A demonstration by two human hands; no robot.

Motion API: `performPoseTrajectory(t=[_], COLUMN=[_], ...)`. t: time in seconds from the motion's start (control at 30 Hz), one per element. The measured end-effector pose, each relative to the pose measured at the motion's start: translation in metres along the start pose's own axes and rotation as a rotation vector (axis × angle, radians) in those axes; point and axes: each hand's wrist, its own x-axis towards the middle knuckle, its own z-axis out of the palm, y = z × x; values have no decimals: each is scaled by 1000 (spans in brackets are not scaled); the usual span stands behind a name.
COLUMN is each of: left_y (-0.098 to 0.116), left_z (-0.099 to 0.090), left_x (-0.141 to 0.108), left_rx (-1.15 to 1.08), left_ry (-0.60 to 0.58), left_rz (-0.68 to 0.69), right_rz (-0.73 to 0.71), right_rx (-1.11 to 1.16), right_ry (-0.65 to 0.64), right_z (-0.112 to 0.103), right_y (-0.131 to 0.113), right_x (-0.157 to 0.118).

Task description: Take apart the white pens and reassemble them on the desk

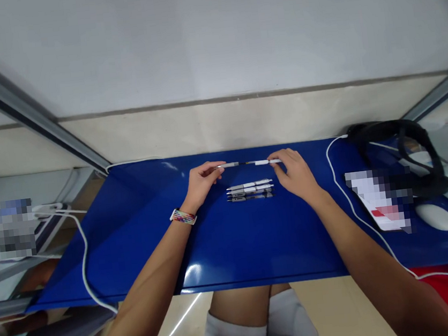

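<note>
A slim pen (248, 163) with a grey tip end and a white section stretches level between my hands, above several other pens. My left hand (204, 178) pinches its grey left end between thumb and fingers. On the right, my right hand (291, 170) pinches the white end. Just below, several pens (250, 190) lie side by side on the blue table (256, 240), white ones at the top and darker ones at the bottom, all with tips to the left.
At the right lie a black headset strap (432, 149), a phone (380, 207), partly pixelated, and a white mouse (435, 218). A white cable (342, 192) runs down the table's right side. Another cable (83, 249) hangs at the left. Behind the table stands a wall (223, 125).
</note>
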Motion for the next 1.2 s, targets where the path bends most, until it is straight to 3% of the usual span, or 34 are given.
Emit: performPoseTrajectory(t=[0.57, 0.97, 1.2], left_y=[1, 5, 11], left_z=[0, 9, 7], left_x=[-1, -7, -7], left_rx=[32, 82, 73], left_ry=[-25, -131, -151], left_rz=[13, 22, -17], right_rz=[0, -34, -18], right_rx=[21, 161, 211], right_ry=[48, -47, 33], right_z=[4, 14, 18], right_y=[6, -9, -11], right_x=[-2, -2, -2])
